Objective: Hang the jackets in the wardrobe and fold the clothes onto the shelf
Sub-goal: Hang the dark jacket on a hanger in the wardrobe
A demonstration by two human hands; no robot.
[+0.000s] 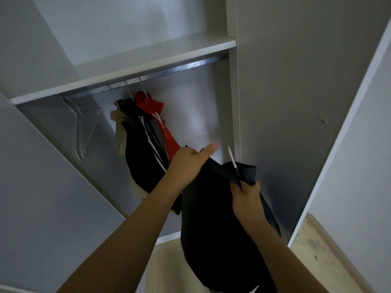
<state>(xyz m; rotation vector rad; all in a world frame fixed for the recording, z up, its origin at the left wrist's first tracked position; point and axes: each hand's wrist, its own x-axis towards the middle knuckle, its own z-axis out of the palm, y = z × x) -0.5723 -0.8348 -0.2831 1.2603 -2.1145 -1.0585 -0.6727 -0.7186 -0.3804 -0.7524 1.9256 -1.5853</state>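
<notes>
While held up in front of an open wardrobe, dark navy fabric jacket (213,208) hanging in mid-air between two hands, below and to the right of the clothes rail, not yet hung. Draped over a thin white wire hanger (232,159), only the straight neck of it poking up from the collar; hook end too blurred to make out. Right hand (246,194) pinching a fold of the collar beside that neck, probably to keep cloth and hanger together. Left hand (191,158) laid over the jacket's upper left edge, thumb stretched forward, the other fingers hidden behind the hand, so closed or not cannot be told; likely steadying the shoulder.

Just behind the left hand, already on the silver metal rail (160,74): a red hooded top (151,106), a black jacket with white stripes (141,149), and a beige garment (119,123), bunched close together. Further left on the same rail, bare pale hangers (83,127). Free rail to the right of the red top, apparently the spot meant for the held jacket.

Directly above the rail, a white wardrobe shelf (131,66). All around, grey-white wardrobe panels (296,92), with dim, cool light. At the lower right, a strip of pale wooden floor (313,250).
</notes>
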